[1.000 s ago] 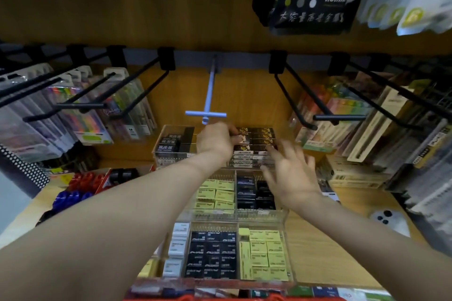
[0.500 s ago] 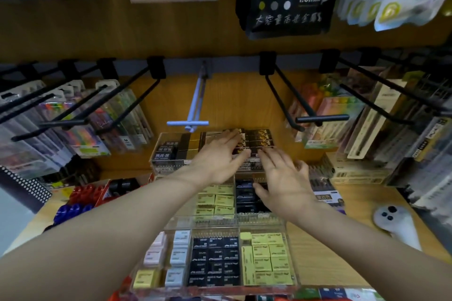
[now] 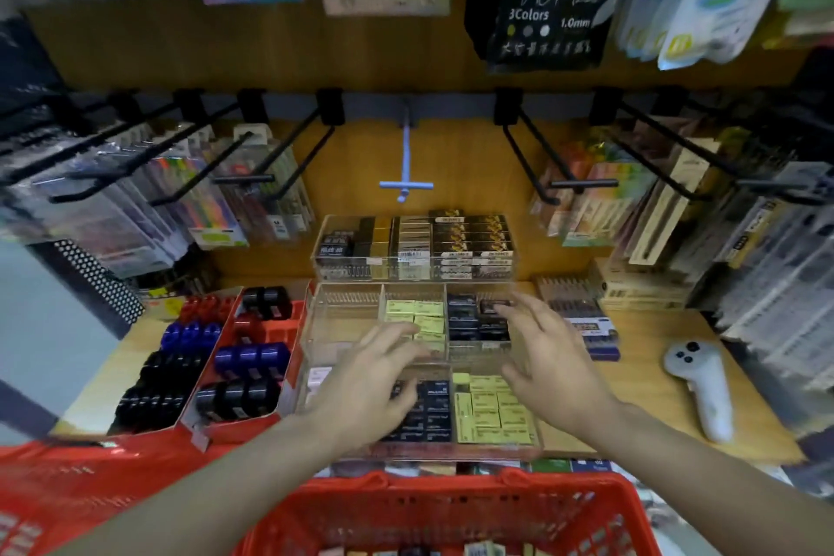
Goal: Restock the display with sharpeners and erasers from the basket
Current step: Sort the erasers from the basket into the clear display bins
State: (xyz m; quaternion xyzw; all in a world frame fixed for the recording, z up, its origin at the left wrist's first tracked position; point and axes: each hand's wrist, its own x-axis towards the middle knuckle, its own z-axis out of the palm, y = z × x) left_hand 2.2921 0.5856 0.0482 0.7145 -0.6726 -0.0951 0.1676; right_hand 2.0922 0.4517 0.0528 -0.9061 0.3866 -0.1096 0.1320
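Hovering over the clear eraser trays (image 3: 492, 357), both hands (image 3: 374, 379) (image 3: 553, 357) spread open, holding nothing.

Display trays (image 3: 347, 321): clear, glossy plastic, smooth walls. Shelf (image 3: 654, 379): wood-look surface, matt, warm brown; back panel (image 3: 180, 59) of the same finish. Hooks (image 3: 532, 154): black metal rod, matt; centre hook (image 3: 406, 167) pale blue. Basket (image 3: 451, 506): red plastic lattice. Sharpener trays (image 3: 289, 375), left: red, glossy card or plastic, cannot tell which. Controller (image 3: 699, 388), right: white smooth plastic. Hanging pen packs (image 3: 252, 176): glossy clear film.
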